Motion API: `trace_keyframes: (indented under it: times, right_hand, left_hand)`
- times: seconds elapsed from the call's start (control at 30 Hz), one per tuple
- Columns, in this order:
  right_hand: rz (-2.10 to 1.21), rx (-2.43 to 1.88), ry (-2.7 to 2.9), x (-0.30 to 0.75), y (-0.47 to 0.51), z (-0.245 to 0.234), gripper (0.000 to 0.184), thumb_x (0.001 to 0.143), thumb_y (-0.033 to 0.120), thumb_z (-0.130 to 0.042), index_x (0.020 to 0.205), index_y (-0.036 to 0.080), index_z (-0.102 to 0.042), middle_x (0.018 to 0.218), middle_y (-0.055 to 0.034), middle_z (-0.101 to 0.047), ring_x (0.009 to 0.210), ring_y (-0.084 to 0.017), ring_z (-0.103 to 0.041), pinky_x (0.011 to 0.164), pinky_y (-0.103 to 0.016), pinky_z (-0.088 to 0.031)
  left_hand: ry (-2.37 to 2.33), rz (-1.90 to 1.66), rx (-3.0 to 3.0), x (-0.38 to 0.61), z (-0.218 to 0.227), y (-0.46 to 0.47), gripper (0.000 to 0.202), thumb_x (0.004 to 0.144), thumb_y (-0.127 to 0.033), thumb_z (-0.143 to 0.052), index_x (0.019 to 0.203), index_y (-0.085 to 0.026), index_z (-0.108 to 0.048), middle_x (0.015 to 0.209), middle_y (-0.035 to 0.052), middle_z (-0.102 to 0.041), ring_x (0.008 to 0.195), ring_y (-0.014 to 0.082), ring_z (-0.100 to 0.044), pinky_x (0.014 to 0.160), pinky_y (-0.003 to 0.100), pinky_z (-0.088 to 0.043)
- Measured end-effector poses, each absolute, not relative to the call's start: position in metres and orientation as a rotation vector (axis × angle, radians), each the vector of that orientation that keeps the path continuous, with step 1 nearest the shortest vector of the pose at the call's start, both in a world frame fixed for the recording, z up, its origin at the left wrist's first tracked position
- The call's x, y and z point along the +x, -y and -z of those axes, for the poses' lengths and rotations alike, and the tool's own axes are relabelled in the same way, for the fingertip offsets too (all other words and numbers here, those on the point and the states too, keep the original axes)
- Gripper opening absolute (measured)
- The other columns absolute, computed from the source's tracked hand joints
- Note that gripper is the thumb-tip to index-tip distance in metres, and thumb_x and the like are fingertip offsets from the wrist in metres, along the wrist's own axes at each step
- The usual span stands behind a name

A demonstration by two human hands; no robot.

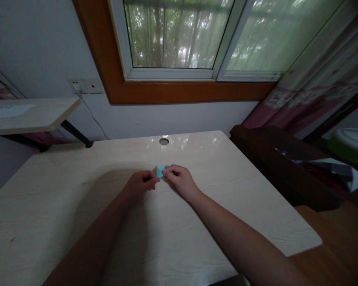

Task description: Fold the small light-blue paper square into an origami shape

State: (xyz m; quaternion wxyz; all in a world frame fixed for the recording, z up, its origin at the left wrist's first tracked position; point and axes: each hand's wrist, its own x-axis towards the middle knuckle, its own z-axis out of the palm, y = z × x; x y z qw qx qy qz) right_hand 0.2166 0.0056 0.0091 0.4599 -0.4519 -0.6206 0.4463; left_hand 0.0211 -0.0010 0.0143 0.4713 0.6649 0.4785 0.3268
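Note:
A small light-blue piece of paper (160,171) is held between my two hands over the middle of the pale wooden desk (226,174). My left hand (141,184) pinches its lower edge with thumb and forefinger. On the other side, my right hand (179,178) grips its right edge between thumb and curled fingers. The paper looks folded, with a pointed top corner; part of it is hidden behind my fingertips.
A round cable hole (164,141) lies near the desk's back edge. A raised shelf (32,113) on black legs stands at the left. Behind are a wall socket (84,85) and a window. Dark wooden furniture (280,167) stands to the right.

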Motion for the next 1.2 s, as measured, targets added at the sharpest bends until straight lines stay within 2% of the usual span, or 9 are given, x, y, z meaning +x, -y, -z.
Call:
trace_keyframes:
  times: [0.37,0.57,1.0,1.2]
  right_hand:
    - [-1.215,-1.091,1.421,0.216,-0.007,-0.011,0.026,0.08,0.041,-0.067,0.074,0.016,-0.071,0.063,-0.0013,-0.063,0.058,-0.012,-0.052,0.057,-0.025,-0.04]
    - [-1.301,-1.043,1.432,0.217,-0.008,-0.009,0.024,0.079,0.04,-0.068,0.076,0.016,-0.07,0.067,-0.0015,-0.064,0.061,-0.012,-0.053,0.06,-0.025,-0.041]
    - [-1.269,-1.081,1.474,0.218,-0.008,-0.005,0.024,0.078,0.039,-0.068,0.072,0.016,-0.069,0.064,-0.0008,-0.062,0.059,-0.012,-0.051,0.057,-0.025,-0.038]
    - [-1.298,-1.084,1.405,0.218,-0.01,-0.005,0.024,0.077,0.04,-0.069,0.075,0.016,-0.07,0.065,-0.0013,-0.063,0.058,-0.012,-0.051,0.057,-0.025,-0.038]
  left_hand:
    - [-1.173,-0.771,1.708,0.021,-0.018,-0.002,0.027,0.084,-0.039,-0.06,0.073,-0.015,-0.067,0.067,0.0012,-0.066,0.064,0.0137,-0.057,0.065,0.024,-0.042]
    - [-1.194,-0.814,1.697,0.022,-0.014,-0.001,0.029,0.084,-0.041,-0.06,0.071,-0.016,-0.066,0.067,0.0012,-0.066,0.063,0.014,-0.057,0.063,0.024,-0.043]
    - [-1.225,-0.819,1.73,0.022,-0.012,-0.001,0.03,0.083,-0.044,-0.06,0.071,-0.017,-0.066,0.067,0.0014,-0.066,0.063,0.0143,-0.058,0.063,0.024,-0.044]
    - [-1.155,-0.899,1.655,0.023,-0.007,-0.002,0.025,0.082,-0.04,-0.062,0.074,-0.017,-0.064,0.068,0.0013,-0.066,0.063,0.0141,-0.059,0.064,0.025,-0.046]
